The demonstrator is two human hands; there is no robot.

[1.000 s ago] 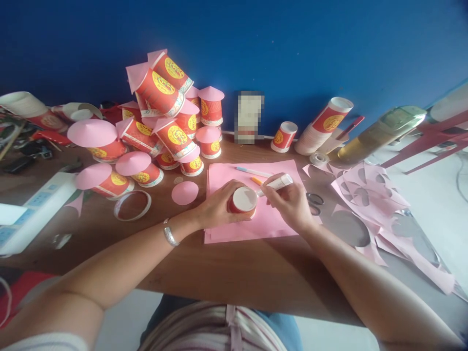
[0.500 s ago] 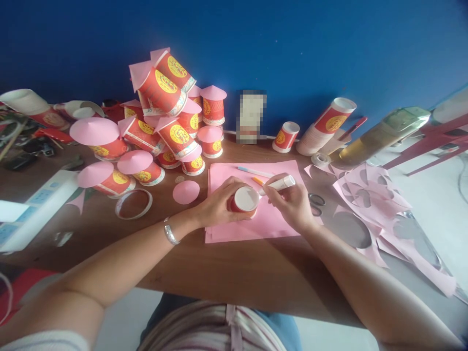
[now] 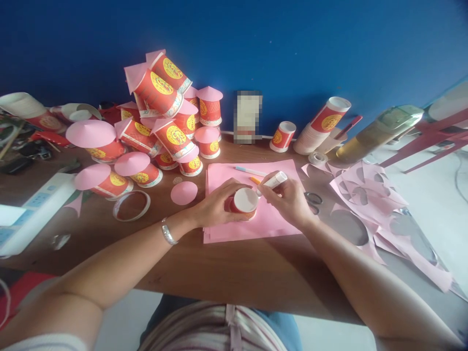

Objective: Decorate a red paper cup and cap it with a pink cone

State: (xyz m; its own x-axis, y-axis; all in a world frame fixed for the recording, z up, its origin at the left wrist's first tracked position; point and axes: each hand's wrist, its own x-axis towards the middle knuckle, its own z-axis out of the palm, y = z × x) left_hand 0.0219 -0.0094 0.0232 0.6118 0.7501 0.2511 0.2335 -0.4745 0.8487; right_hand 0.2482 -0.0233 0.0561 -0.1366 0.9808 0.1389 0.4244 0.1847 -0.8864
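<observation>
My left hand point(image 3: 219, 204) is wrapped round a red paper cup point(image 3: 245, 201), turned with its white base up, over a stack of pink paper sheets point(image 3: 226, 234). In my right hand point(image 3: 288, 202) is a white glue stick point(image 3: 275, 180), tilted, with its lower end close to the cup's rim; whether they touch I cannot tell. An orange pencil or pen point(image 3: 255, 180) and a pale blue and white pen point(image 3: 250, 170) lie on the pink sheets. To the left of my left hand, a small pink paper cone point(image 3: 184, 193) rests on the table.
Several red cups with pink cone tops point(image 3: 159, 92) are piled at the left. A roll of tape point(image 3: 131, 204) and a power strip point(image 3: 40, 209) lie nearer. On the right are scissors point(image 3: 313, 199), pink paper scraps point(image 3: 360, 190), a cup stack point(image 3: 323, 124) and a bottle point(image 3: 380, 131).
My right hand has shifted slightly left with the glue stick, bringing its lower end nearer the cup. My left hand keeps its hold on the cup. The whole view has moved a little.
</observation>
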